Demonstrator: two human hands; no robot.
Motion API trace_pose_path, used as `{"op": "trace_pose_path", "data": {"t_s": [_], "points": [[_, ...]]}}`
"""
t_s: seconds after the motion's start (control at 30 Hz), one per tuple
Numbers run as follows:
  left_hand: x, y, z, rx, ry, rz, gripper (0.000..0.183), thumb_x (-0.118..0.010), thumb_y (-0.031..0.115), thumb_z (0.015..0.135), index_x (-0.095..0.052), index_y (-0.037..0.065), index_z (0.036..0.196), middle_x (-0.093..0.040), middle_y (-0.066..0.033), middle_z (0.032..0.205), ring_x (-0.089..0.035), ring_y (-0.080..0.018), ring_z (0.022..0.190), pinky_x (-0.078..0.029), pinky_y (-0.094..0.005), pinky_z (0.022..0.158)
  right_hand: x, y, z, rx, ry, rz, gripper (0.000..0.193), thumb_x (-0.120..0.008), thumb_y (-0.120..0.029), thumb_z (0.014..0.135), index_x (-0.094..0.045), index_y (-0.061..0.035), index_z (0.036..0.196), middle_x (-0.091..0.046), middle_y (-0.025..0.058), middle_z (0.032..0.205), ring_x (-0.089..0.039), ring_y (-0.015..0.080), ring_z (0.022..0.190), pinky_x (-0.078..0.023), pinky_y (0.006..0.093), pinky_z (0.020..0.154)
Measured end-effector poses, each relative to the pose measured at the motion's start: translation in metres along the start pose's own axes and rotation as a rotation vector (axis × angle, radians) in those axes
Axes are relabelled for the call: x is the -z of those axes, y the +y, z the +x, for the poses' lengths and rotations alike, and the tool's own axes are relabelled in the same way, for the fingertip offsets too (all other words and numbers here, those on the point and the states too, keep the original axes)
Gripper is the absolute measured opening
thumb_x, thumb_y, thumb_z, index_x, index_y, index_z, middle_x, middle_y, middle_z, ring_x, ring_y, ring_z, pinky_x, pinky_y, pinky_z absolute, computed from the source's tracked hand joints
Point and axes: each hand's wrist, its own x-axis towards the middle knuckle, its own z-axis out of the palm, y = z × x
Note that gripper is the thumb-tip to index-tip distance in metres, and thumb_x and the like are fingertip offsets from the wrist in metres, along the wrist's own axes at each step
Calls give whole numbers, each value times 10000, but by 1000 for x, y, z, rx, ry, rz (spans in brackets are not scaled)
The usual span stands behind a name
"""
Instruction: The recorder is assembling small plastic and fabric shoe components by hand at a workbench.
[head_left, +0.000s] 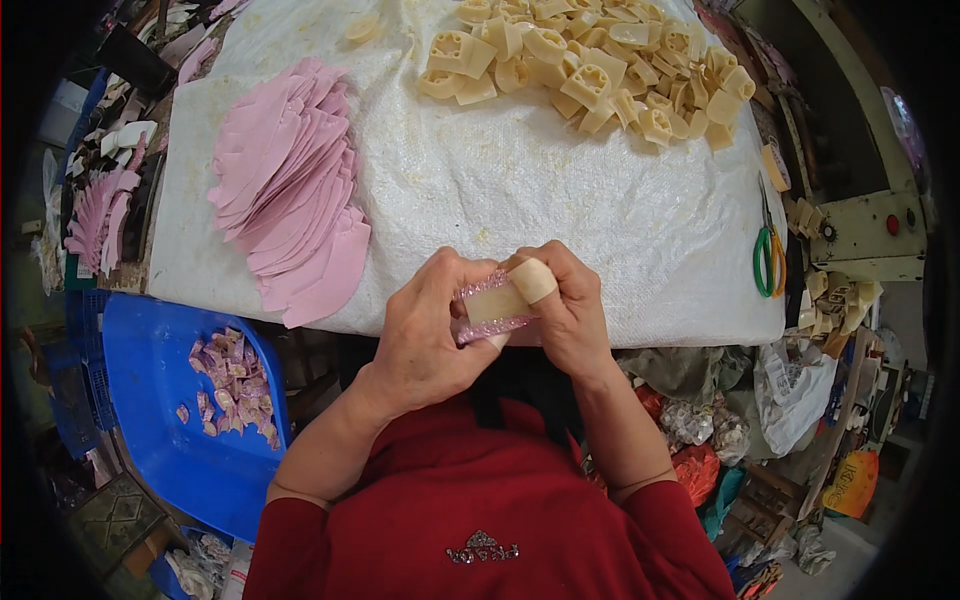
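Note:
In front of my chest, both hands hold a small cream shoe heel (490,308) with glittery pink covering along its edges. My left hand (430,315) closes round its left side, and the fingers behind it are hidden. My right hand (570,310) grips the right end; a cream wrap (533,280) sits on its thumb. Left of my hands, a fanned stack of pink cut pieces (290,190) lies on the white woven sheet (430,200). Beyond them is a heap of bare cream heels (590,70).
A blue basin (160,400) at lower left holds several pink-covered heels (235,385). Scissors (769,260) with green and orange handles lie at the table's right edge. Plastic bags (790,390) and scraps crowd the lower right. A grey-green machine (875,235) stands at far right.

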Motion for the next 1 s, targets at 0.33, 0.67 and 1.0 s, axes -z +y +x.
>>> {"op": "trace_pose_path", "data": {"t_s": [0.33, 0.67, 1.0], "points": [[-22, 3, -6, -113, 235, 195, 419, -768, 39, 578, -507, -24, 901, -487, -133, 711, -552, -306, 610, -467, -373, 540, 0, -14, -3, -7, -58, 80, 272, -489, -222, 957, -601, 11, 1043, -624, 72, 940, -585, 150, 857, -464, 270, 789], [-12, -4, -12, -160, 318, 387, 428, -765, 23, 564, -513, -42, 904, -477, -133, 689, -535, -293, 591, -448, -364, 517, -3, 17, 3, -93, -48, 378, 412, -429, -360, 993, -590, -4, 1123, -589, 35, 906, -537, 127, 815, -437, 260, 746], [102, -67, -133, 307, 873, 403, 493, -726, 88, 739, -464, -6, 1146, -515, -118, 1080, -510, -206, 985, -417, -314, 887, -35, -9, 48, 467, -140, -518, 265, -635, -6, 780, -627, -61, 1039, -559, 105, 963, -510, 268, 907, -441, 321, 777]]}}
